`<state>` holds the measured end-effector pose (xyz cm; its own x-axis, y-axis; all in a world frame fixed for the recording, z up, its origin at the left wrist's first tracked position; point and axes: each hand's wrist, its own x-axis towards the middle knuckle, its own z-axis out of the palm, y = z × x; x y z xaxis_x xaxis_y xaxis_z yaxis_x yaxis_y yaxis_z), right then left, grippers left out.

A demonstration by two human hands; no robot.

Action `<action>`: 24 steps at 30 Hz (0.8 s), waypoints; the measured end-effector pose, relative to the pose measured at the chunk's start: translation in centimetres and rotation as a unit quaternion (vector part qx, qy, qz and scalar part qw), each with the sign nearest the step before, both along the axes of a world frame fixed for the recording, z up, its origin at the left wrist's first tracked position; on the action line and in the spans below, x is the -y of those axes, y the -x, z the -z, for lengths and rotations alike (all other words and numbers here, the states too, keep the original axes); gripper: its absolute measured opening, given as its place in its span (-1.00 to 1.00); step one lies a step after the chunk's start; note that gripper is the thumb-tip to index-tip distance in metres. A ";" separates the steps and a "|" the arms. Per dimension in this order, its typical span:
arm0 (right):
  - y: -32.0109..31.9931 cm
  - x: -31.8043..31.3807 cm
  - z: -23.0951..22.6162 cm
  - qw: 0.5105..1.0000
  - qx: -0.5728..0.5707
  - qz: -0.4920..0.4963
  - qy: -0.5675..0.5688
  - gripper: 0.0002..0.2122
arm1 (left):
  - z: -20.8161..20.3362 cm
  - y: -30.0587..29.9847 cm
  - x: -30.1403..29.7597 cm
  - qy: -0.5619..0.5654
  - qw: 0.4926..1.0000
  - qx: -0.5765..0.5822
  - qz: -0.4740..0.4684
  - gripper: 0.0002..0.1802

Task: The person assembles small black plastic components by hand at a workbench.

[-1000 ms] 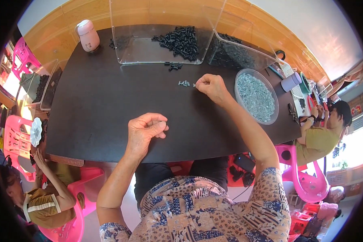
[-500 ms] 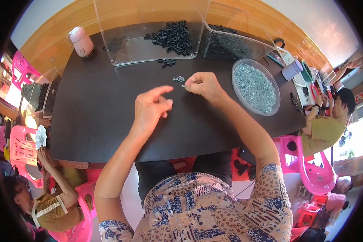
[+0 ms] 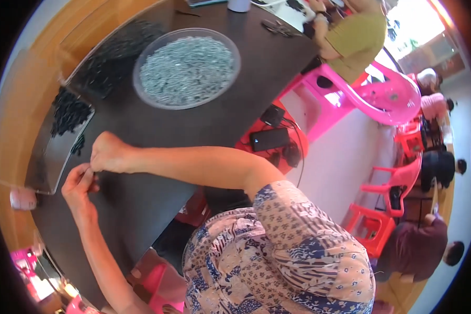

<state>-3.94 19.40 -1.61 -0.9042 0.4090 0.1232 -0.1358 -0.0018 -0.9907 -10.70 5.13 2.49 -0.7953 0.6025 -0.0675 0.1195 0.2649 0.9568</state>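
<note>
My left hand (image 3: 80,191) and my right hand (image 3: 110,153) meet over the dark table (image 3: 157,133), fingertips touching. Both are closed in a pinch; whatever sits between the fingers is hidden or too small to name. Just beyond my right hand lie a few small black pieces (image 3: 78,145), beside a clear bin holding a pile of black pieces (image 3: 70,112). A round clear tub (image 3: 237,58), full of small silver metal pieces (image 3: 188,68) like screws, stands to the right of that bin.
Another clear bin with black pieces (image 3: 107,65) stands beside the tub. A pale pink bottle (image 3: 22,199) is at far left. Pliers-like tools (image 3: 280,27) lie near a person in an olive shirt (image 3: 353,34). A black phone-like device (image 3: 269,139) rests on a red stool.
The view has swung to the right, so table and hands appear farther left and turned. My hands, apart before, now touch; my left fingers have closed from a spread pose.
</note>
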 end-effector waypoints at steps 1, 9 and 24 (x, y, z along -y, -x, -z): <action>0.0 0.2 -0.1 0.999 -0.010 0.020 -0.025 -0.86 | 0.2 0.8 0.2 0.005 1.000 -0.002 0.004 -0.89; 0.1 -0.4 -0.2 0.994 0.017 0.085 0.070 -0.90 | 0.6 1.4 -2.3 0.000 0.999 -0.035 0.007 -0.91; 1.9 -0.7 1.3 0.988 0.012 0.132 0.075 -0.97 | 0.2 2.4 -3.0 0.054 0.990 -0.109 0.075 -0.89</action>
